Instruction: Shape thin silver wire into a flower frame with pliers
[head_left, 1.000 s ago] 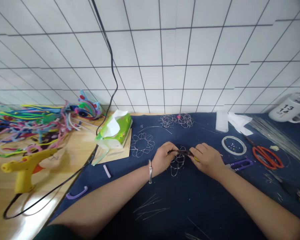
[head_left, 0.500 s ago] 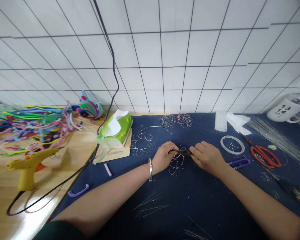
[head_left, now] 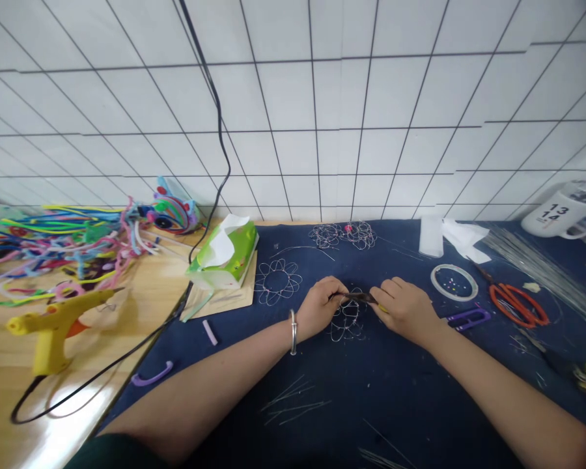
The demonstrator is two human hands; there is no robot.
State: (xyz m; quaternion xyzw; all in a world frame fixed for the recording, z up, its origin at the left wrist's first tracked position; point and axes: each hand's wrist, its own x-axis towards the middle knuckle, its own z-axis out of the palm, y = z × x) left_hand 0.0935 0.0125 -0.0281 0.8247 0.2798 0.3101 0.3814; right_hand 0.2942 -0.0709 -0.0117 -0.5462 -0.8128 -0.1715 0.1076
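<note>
My left hand [head_left: 322,303], with a silver bangle at the wrist, is closed in a pinch on a looped wire piece [head_left: 346,324]. Closed round the handle of dark-tipped pliers [head_left: 361,296] is my right hand [head_left: 404,309]; a bit of yellow handle shows under its fingers. The pliers' jaws reach to my left fingertips, above the wire loops. A flower-shaped wire ring [head_left: 278,282] lies to the left of my hands. Behind them sit wire flowers [head_left: 342,235] with a pink spot in the middle.
A yellow glue gun [head_left: 53,329], pipe cleaners and a green tissue pack [head_left: 227,254] are on the left. To the right are a white dish of beads [head_left: 454,284], orange scissors [head_left: 517,305], a purple tool, a mug [head_left: 564,212] and wire strands. Cut wires lie in front.
The looped wire piece under my hands has turned slightly, and its loops look wider. Both hands have stayed almost in place; the view has shifted very little.
</note>
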